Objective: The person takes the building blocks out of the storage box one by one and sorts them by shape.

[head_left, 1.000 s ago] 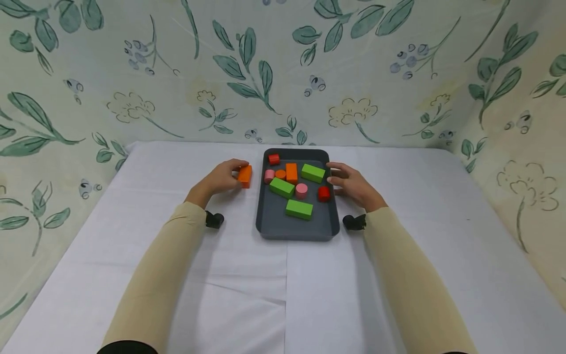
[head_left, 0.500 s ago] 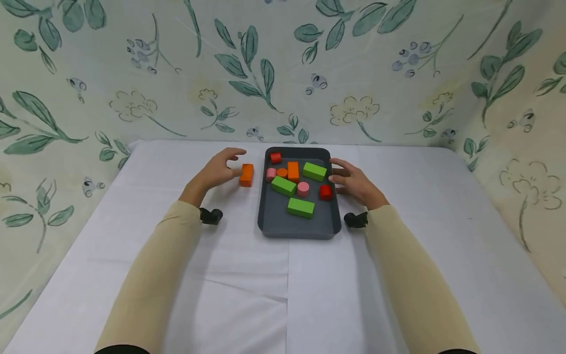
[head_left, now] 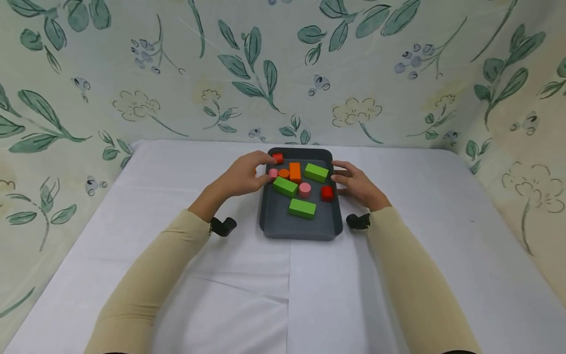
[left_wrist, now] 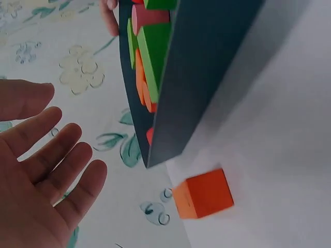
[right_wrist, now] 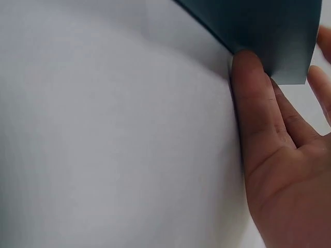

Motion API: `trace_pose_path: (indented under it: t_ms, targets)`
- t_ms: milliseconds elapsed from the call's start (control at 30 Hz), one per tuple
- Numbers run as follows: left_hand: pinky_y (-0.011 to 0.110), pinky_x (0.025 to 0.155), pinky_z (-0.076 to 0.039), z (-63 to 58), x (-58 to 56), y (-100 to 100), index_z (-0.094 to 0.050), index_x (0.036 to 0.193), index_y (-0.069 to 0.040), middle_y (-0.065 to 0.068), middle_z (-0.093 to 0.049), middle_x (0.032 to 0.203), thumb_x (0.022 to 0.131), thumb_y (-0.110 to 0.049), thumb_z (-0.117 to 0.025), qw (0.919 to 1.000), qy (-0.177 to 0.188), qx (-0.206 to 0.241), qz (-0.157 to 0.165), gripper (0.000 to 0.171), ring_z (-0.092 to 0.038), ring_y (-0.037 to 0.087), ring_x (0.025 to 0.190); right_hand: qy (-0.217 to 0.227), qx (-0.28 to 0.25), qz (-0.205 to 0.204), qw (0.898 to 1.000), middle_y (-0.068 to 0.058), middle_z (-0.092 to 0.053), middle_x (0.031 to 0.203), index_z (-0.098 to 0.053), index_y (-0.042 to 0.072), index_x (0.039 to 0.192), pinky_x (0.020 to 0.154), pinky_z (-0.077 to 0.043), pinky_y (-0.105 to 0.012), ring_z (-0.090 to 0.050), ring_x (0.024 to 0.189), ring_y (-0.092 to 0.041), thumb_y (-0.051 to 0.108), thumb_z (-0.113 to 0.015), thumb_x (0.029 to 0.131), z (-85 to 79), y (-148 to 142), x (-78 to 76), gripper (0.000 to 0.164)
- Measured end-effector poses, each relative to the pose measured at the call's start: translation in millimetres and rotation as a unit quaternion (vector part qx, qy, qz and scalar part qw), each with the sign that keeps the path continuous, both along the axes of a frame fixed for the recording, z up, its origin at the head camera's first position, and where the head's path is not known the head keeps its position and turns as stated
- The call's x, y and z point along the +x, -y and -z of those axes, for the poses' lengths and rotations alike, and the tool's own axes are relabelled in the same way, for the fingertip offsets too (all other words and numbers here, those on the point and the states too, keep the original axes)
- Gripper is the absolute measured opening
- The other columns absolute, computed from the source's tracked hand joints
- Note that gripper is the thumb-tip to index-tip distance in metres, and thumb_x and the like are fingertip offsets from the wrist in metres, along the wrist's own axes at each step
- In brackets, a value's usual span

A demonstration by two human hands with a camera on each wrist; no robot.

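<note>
Leaf-and-flower patterned backdrop [head_left: 177, 113] rises behind a white cloth [head_left: 247, 305]; on the cloth sits a dark grey tray [head_left: 283, 226], read here as a dial with twelve at its far end; inside it, a red block [head_left: 277, 158] lies at eleven, a pink cylinder [head_left: 273, 173] at ten, an orange block [head_left: 295, 172] near twelve, a green block [head_left: 316, 172] at one, and a red cylinder [head_left: 327, 193] at three; another green block [head_left: 302, 209] lies towards six; the left hand [head_left: 243, 174] hovers at ten, fingers apart and holding nothing, fingertips overlapping the rim in the head view; just outside the tray, also at ten, a loose orange block [left_wrist: 209, 194] rests on the cloth, mostly hidden from the head view by that hand; the right hand [head_left: 360, 187] stands at two, fingers slightly spread, its thumb [right_wrist: 248, 77] against the tray's outer wall.
</note>
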State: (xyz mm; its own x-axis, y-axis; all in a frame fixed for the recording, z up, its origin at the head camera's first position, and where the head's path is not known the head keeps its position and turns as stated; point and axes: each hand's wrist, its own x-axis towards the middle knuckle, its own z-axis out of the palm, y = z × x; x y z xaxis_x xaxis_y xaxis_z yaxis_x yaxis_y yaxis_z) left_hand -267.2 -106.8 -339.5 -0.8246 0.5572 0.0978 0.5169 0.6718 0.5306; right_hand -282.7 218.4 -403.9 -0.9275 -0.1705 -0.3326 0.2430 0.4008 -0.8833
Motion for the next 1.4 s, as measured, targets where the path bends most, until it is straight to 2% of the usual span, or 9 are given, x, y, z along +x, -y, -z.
trace_pose_path:
  t_ms: [167, 333, 433, 600, 800, 933, 1167, 1267, 1400]
  targets:
    - [0.046, 0.115, -0.042, -4.8, 15.8, -22, -0.061, 0.132, -0.006, 0.010, -0.060, 0.138, 0.093, -0.012, -0.059, 0.9975, -0.008, -0.043, 0.056, 0.039, -0.054, 0.028, 0.130, -0.003, -0.011, -0.006, 1.000, -0.012, -0.021, 0.166, -0.021, 0.027, 0.159, 0.117, -0.036, -0.053, -0.032, 0.148, -0.036, 0.016, -0.046, 0.102, -1.5, -2, 2.0, 0.063]
    - [0.040, 0.113, -0.044, 3.4, 22.6, -42, -0.062, 0.133, -0.008, 0.006, -0.063, 0.136, 0.094, -0.012, -0.062, 0.9892, 0.017, -0.109, 0.097, 0.039, -0.056, 0.022, 0.128, 0.002, -0.010, -0.005, 1.000, -0.011, -0.021, 0.166, -0.020, 0.028, 0.159, 0.117, -0.036, -0.053, -0.033, 0.147, -0.036, 0.017, -0.047, 0.102, -2.2, -1, 1.9, 0.064]
    - [0.038, 0.112, -0.046, 9.5, 23.4, -53, -0.061, 0.135, -0.013, 0.004, -0.064, 0.133, 0.094, -0.012, -0.063, 0.9826, 0.039, -0.150, 0.103, 0.041, -0.058, 0.019, 0.121, 0.004, -0.009, -0.004, 1.000, -0.011, -0.021, 0.166, -0.020, 0.028, 0.159, 0.118, -0.036, -0.053, -0.032, 0.148, -0.036, 0.017, -0.048, 0.102, -1.8, -1, 1.8, 0.065]
    - [0.033, 0.104, -0.051, 16.7, 20.6, -68, -0.062, 0.135, -0.020, 0.001, -0.065, 0.124, 0.094, -0.012, -0.063, 0.9748, 0.051, -0.198, 0.090, 0.042, -0.056, 0.017, 0.104, 0.005, -0.008, -0.001, 1.000, -0.010, -0.021, 0.166, -0.019, 0.028, 0.159, 0.117, -0.036, -0.052, -0.033, 0.148, -0.036, 0.016, -0.048, 0.102, -0.9, -1, 2.1, 0.065]
    - [0.033, 0.107, -0.049, 22.3, 19.4, -77, -0.059, 0.138, -0.018, 0.001, -0.065, 0.125, 0.092, -0.008, -0.063, 0.9651, 0.067, -0.238, 0.086, 0.047, -0.056, 0.017, 0.106, 0.003, -0.007, -0.004, 1.000, -0.011, -0.020, 0.166, -0.019, 0.027, 0.159, 0.117, -0.036, -0.052, -0.033, 0.148, -0.036, 0.016, -0.047, 0.102, -1.1, 0, 2.8, 0.065]
    - [0.034, 0.111, -0.046, 24.0, 19.8, -77, -0.059, 0.139, -0.015, 0.002, -0.065, 0.132, 0.092, -0.005, -0.062, 0.9632, 0.065, -0.244, 0.093, 0.048, -0.056, 0.018, 0.111, 0.009, -0.009, -0.005, 1.000, -0.009, -0.020, 0.167, -0.019, 0.028, 0.159, 0.117, -0.036, -0.052, -0.032, 0.148, -0.036, 0.017, -0.047, 0.102, -5.3, 0, 3.7, 0.065]
    - [0.034, 0.114, -0.044, 25.3, 19.1, -74, -0.062, 0.136, -0.014, 0.003, -0.063, 0.135, 0.090, 0.002, -0.062, 0.9644, 0.070, -0.234, 0.102, 0.049, -0.056, 0.019, 0.118, 0.017, -0.012, -0.013, 1.000, -0.014, -0.018, 0.167, -0.017, 0.021, 0.160, 0.117, -0.036, -0.054, -0.031, 0.148, -0.039, 0.013, -0.046, 0.102, -20.1, 4, 10.5, 0.066]
    - [0.034, 0.114, -0.043, 24.9, 19.5, -71, -0.061, 0.137, -0.015, 0.003, -0.062, 0.137, 0.089, 0.004, -0.061, 0.9660, 0.074, -0.226, 0.102, 0.052, -0.054, 0.019, 0.119, 0.015, -0.012, -0.012, 1.000, -0.014, -0.019, 0.166, -0.017, 0.022, 0.160, 0.117, -0.036, -0.054, -0.031, 0.148, -0.039, 0.014, -0.047, 0.102, -18.6, 4, 10.2, 0.066]
    - [0.035, 0.115, -0.042, 24.8, 23.0, -67, -0.056, 0.142, -0.016, 0.002, -0.058, 0.143, 0.091, 0.000, -0.059, 0.9724, 0.073, -0.204, 0.086, 0.053, -0.054, 0.019, 0.125, 0.010, -0.011, -0.011, 1.000, -0.012, -0.019, 0.167, -0.018, 0.026, 0.160, 0.117, -0.036, -0.052, -0.032, 0.148, -0.037, 0.016, -0.048, 0.102, -8.8, 2, 5.8, 0.066]
